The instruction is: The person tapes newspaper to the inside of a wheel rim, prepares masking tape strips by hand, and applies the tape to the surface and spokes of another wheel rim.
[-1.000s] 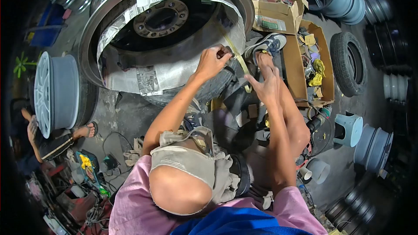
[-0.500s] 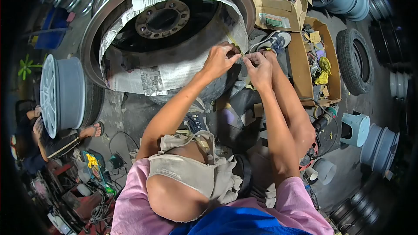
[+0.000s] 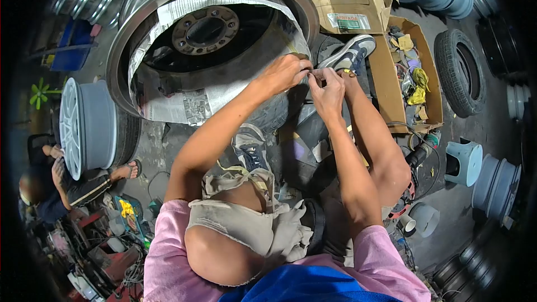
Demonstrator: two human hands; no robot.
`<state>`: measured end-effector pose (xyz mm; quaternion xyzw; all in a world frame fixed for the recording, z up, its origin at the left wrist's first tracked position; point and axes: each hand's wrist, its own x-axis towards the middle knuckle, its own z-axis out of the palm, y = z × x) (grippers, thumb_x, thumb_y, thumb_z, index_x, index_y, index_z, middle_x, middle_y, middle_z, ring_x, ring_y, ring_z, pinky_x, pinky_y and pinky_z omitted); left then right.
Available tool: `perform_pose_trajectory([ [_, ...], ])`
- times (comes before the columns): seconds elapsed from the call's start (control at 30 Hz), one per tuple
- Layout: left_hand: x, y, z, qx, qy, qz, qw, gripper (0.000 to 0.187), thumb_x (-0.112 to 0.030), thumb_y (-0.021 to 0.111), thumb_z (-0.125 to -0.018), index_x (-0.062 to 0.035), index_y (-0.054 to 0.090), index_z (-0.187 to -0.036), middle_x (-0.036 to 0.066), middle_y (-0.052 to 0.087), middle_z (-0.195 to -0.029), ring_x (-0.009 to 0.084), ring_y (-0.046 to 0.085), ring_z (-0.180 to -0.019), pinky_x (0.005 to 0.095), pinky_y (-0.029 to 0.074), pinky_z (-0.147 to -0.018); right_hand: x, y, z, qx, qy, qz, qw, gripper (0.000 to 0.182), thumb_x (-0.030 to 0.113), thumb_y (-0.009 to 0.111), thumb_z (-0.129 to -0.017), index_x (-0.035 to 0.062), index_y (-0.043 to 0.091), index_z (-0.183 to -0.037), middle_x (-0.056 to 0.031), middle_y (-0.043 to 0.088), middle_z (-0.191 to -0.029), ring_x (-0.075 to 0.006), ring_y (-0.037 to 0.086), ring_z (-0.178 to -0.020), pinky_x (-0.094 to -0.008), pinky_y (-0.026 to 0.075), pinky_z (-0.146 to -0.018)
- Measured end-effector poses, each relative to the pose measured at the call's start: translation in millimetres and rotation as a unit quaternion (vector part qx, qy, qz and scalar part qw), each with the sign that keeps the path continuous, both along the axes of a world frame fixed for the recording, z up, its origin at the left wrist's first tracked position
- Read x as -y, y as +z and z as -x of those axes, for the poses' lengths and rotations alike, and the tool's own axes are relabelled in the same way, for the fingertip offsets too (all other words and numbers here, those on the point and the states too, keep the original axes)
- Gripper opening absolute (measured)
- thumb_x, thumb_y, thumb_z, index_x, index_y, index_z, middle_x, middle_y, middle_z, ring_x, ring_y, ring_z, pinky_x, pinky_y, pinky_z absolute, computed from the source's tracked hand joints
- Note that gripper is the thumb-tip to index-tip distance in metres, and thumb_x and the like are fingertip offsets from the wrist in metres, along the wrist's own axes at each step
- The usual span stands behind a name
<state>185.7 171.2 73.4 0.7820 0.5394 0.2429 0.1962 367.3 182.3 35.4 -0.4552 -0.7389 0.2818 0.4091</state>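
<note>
A large wheel rim (image 3: 114,67) leans in front of me, its inside lined with newspaper (image 3: 222,88). Dark paint and a bolt-holed hub (image 3: 180,43) show through the opening in the paper. My left hand (image 3: 283,72) is at the rim's lower right edge, fingers pinched together. Beside it, nearly touching, my right hand (image 3: 328,90) has its thumb and fingers closed in a pinch. Anything between the fingertips is too small to name. A tire (image 3: 268,113) sits under the rim, partly hidden by my left forearm.
Right of the rim stand an open cardboard box (image 3: 428,67) of scraps and another carton (image 3: 349,8). A loose tire (image 3: 456,72), a light blue stool (image 3: 464,163) and several rims lie farther right. At left, another person (image 3: 56,182) sits by a silver alloy wheel (image 3: 71,128).
The view has shifted slightly. My hands stay close together at the rim's edge, still pinched, and the right fingers now lie nearer the left ones.
</note>
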Motion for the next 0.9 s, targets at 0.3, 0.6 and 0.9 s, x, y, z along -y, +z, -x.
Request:
perform_pose_trajectory([
  [0.3, -16, 0, 4, -0.013, 0.008, 0.103, 0.995, 0.026, -0.017, 0.064, -0.095, 0.0013, 0.071, -0.112, 0.026, 0.071, -0.103, 0.0444, 0.067, -0.101, 0.0492, 0.052, -0.089, 0, -5, 3, 0.062, 0.080, -0.212, 0.972, 0.025, 0.000, 0.078, -0.072, 0.0046, 0.056, -0.082, -0.0128, 0.057, -0.084, -0.0343, 0.061, -0.089, -0.0468, 0.048, -0.090],
  [0.6, -13, -9, -12, -0.173, -0.015, 0.048, 0.984, 0.041, -0.013, 0.066, -0.090, -0.0120, 0.067, -0.132, 0.019, 0.071, -0.100, 0.0394, 0.069, -0.092, 0.0473, 0.055, -0.085, 59, 17, -18, 0.021, 0.152, -0.124, 0.980, 0.022, 0.002, 0.077, -0.074, 0.0051, 0.058, -0.086, -0.0114, 0.058, -0.087, -0.0327, 0.061, -0.089, -0.0465, 0.046, -0.094],
  [0.9, 32, 0, -51, -0.131, -0.119, -0.024, 0.984, 0.029, -0.017, 0.065, -0.091, -0.0125, 0.074, -0.118, 0.011, 0.071, -0.100, 0.0326, 0.071, -0.090, 0.0429, 0.057, -0.083, 111, 34, -48, 0.062, 0.269, 0.053, 0.960, 0.017, 0.006, 0.074, -0.079, 0.0058, 0.060, -0.088, -0.0105, 0.061, -0.090, -0.0344, 0.062, -0.090, -0.0452, 0.045, -0.084],
])
